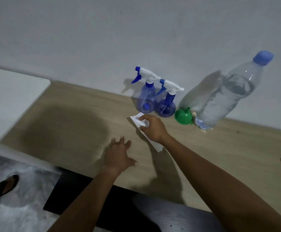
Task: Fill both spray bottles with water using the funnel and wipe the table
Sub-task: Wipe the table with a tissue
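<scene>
2 translucent blue plastic spray bottles [145,101] [166,106] stand capped and touching by the wall on the pale wooden bench [220,148]; their fill is unclear. A green plastic funnel [183,116] lies between them and a tall clear water bottle [225,96], blue-capped, largely full. Just in front, the right hand [153,128] grips a white paper towel [135,118] against the bench; the left hand [118,156] is spread.
</scene>
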